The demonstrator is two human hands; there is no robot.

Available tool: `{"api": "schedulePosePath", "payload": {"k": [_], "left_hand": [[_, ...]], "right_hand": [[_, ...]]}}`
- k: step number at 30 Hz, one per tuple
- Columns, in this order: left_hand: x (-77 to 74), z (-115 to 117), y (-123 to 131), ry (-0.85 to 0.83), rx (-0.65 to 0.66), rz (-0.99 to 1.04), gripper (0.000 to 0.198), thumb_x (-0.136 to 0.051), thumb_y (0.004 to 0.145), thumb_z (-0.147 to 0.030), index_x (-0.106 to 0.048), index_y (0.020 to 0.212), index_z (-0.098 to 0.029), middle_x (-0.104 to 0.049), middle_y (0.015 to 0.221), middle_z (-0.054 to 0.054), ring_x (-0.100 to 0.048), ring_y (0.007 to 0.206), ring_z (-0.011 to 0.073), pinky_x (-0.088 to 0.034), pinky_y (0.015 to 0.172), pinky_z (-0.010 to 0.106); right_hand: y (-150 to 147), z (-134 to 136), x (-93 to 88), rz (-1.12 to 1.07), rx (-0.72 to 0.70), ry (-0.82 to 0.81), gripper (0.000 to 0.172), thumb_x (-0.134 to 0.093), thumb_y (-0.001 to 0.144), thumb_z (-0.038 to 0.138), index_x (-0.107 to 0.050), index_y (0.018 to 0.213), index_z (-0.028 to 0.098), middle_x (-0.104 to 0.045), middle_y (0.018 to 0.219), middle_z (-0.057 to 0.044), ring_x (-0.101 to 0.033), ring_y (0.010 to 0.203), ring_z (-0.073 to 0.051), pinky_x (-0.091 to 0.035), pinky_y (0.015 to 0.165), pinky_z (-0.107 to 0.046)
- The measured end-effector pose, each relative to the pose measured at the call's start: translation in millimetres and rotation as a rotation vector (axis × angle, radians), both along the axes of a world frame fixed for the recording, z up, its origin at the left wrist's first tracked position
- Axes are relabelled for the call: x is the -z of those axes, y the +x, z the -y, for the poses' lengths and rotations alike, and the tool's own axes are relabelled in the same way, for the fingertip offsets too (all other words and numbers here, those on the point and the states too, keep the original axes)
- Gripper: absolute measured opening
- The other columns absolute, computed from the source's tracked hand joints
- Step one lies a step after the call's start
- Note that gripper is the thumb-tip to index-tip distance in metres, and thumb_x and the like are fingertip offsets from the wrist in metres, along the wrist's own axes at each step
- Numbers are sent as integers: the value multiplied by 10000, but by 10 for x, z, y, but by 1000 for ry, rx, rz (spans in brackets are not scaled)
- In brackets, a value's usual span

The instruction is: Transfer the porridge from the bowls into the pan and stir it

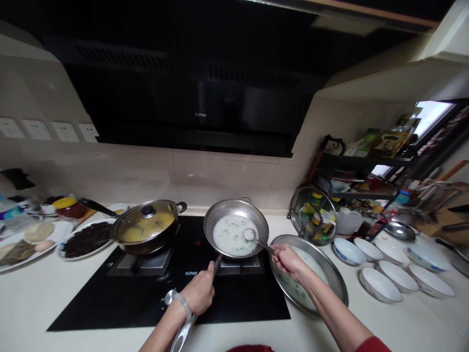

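A steel wok [236,205] sits on the right burner of the black stove, with white soup [230,233] and green bits in it. My left hand [200,292], with a beaded bracelet at the wrist, is closed round the wok's long handle [217,265]. Closed on the handle of a metal ladle [249,234] is my right hand [287,259]; the ladle's bowl is over the soup at the right side of the wok. Beneath my right forearm, a large steel basin [339,278] holds more of the white liquid with green bits.
A lidded pan [146,225] of yellow food stands on the left burner. Plates of food, one with dark food [88,238], lie farther left. Several white bowls [381,283] stand at the right, below a black rack [359,193]. A glass lid [313,215] leans by the wall.
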State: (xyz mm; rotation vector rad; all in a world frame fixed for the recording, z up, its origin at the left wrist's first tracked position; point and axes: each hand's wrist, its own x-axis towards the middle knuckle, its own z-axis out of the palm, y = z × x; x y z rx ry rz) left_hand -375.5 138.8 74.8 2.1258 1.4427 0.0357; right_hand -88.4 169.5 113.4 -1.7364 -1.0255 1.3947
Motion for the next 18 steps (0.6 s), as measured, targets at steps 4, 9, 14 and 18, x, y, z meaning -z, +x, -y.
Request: {"api": "schedulePosePath", "payload": {"k": [4, 9, 14, 18], "left_hand": [[-8, 0, 3, 0, -8, 4, 743, -454, 783, -175, -166, 1441, 14, -562, 1215, 242, -539, 1143, 262, -384, 959, 312], [-14, 2, 5, -4, -8, 14, 741, -450, 786, -176, -164, 1439, 25, -560, 1213, 253, -550, 1121, 273, -384, 960, 341], [-29, 1, 8, -5, 7, -7, 746, -447, 782, -171, -160, 1436, 43, -544, 1236, 261, -531, 1150, 277, -374, 975, 339], [-43, 0, 9, -3, 2, -5, 746, -452, 777, -166, -165, 1437, 35, -555, 1225, 253, -535, 1154, 269, -386, 962, 322]], "right_hand": [[11, 16, 3, 41, 22, 2, 135, -384, 746, 80, -452, 778, 192, -378, 429, 91, -272, 294, -40, -142, 299, -142], [5, 44, 35, 68, 28, 28, 116, -407, 750, 97, -476, 740, 190, -392, 438, 88, -290, 297, -34, -142, 301, -135], [-4, 60, 67, 22, 49, 30, 84, -451, 734, 129, -459, 685, 196, -390, 433, 86, -290, 297, -36, -139, 297, -143], [-15, 80, 62, -16, 76, 19, 103, -416, 739, 107, -467, 751, 196, -383, 427, 92, -281, 293, -41, -130, 298, -145]]}}
